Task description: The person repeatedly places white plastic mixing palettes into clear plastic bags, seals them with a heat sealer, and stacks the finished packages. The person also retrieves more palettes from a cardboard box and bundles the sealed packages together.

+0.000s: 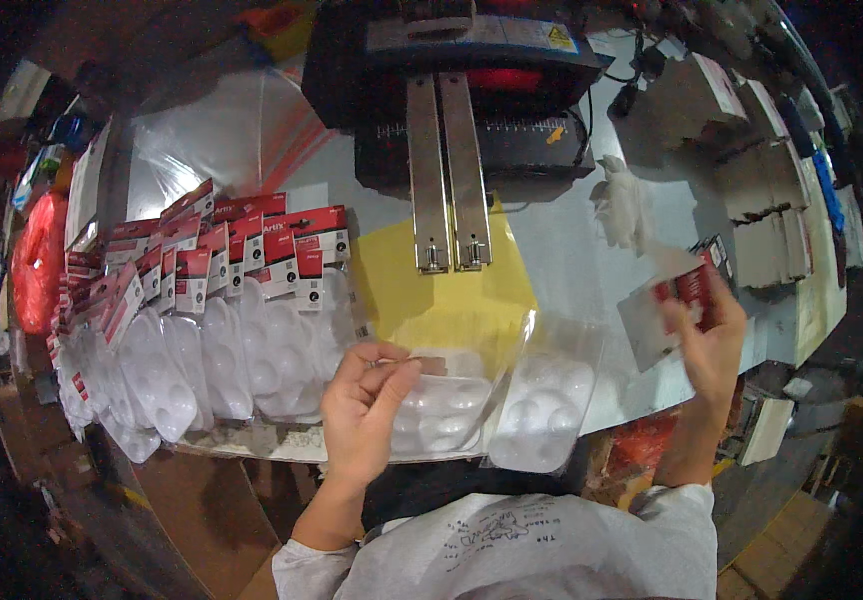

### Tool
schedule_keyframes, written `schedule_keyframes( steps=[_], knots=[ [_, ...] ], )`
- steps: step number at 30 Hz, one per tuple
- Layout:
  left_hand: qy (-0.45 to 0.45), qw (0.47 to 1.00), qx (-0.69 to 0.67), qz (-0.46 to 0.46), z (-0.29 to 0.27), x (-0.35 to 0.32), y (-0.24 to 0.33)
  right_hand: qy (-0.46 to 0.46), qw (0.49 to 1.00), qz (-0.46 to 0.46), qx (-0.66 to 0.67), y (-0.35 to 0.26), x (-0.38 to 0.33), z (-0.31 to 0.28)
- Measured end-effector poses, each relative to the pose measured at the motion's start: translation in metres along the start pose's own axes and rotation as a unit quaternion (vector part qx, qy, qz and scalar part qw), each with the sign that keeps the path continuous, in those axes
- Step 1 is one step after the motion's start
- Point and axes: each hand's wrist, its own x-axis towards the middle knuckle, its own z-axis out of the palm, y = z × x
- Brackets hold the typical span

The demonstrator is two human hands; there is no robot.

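My left hand [364,400] is closed in a pinch at the upper edge of a clear bag holding a white plastic paint palette [442,405], near the table's front edge. My right hand [707,330], off to the right, is closed on a red and white header card [690,288], which is partly blurred. Just beyond the right hand lie more dark and red cards [717,255]. Between the hands, another bagged palette [544,410] lies flat, its lower end over the table edge.
Many bagged palettes with red header cards [277,250] lie overlapped at the left. A black machine [482,60] with two metal bars [449,170] stands at the back over a yellow sheet [402,285]. Cardboard boxes [767,180] and crumpled white material [622,205] are at the right.
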Motion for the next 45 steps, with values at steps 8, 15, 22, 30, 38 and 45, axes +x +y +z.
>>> schedule_keyframes(
  steps=[8,15,22,30,38,45],
  knots=[
    [-0.01,0.987,0.139,0.079,0.011,-0.011,0.014,-0.315,0.933,-0.171,-0.034,-0.079,-0.005,0.087],
    [-0.003,0.98,0.17,0.106,0.013,-0.004,0.002,-0.359,0.913,-0.188,-0.054,-0.079,0.0,0.092],
    [0.107,0.981,0.102,0.125,0.01,0.002,-0.004,-0.339,0.938,-0.07,0.019,-0.056,0.011,0.083],
    [0.094,0.989,0.074,0.084,0.007,0.0,-0.013,-0.469,0.849,0.156,0.185,-0.024,-0.002,0.078],
    [0.149,0.958,0.217,0.111,0.018,0.047,-0.022,-0.338,0.88,0.181,0.28,-0.02,0.015,0.116],
    [0.147,0.964,0.191,0.116,0.016,0.073,-0.029,-0.301,0.882,0.174,0.319,-0.009,0.025,0.13]
  ],
)
